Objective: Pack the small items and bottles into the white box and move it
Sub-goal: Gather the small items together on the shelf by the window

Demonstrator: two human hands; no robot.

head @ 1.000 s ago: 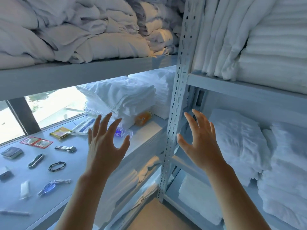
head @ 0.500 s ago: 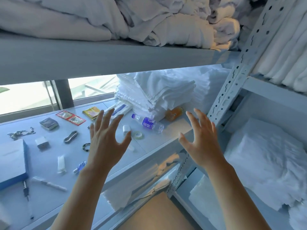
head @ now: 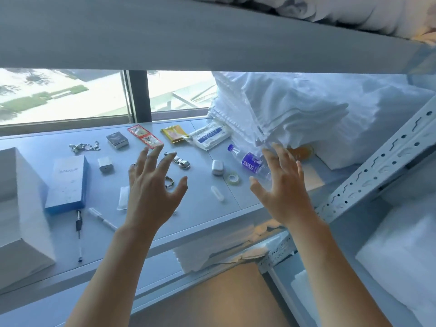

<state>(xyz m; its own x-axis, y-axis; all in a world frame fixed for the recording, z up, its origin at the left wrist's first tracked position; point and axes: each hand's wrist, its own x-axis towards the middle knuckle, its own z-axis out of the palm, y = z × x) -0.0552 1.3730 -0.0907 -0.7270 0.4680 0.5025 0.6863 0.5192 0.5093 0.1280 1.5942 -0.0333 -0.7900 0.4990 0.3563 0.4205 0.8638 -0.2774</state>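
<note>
Two hands: left (head: 153,192), right (head: 283,192) (grip spread) | one bottle (head: 250,161) | one white box (head: 21,208)

Scattered small items crowd the pale grey shelf board (head: 207,215). The tall white cardboard box (head: 23,208) blocks its left edge; stacked white folded towels (head: 295,114) fill the right rear corner. The grey upper shelf (head: 188,36) hangs overhead.

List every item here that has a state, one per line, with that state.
Left hand: open, fingers spread, holding nothing.
Right hand: open, fingers spread, holding nothing.
Clear plastic bottle with purple label: lying on its side, capped.
Large white box: on the shelf at far left; whether open cannot be told.
Blue-and-white flat carton: closed, lying flat.
</note>
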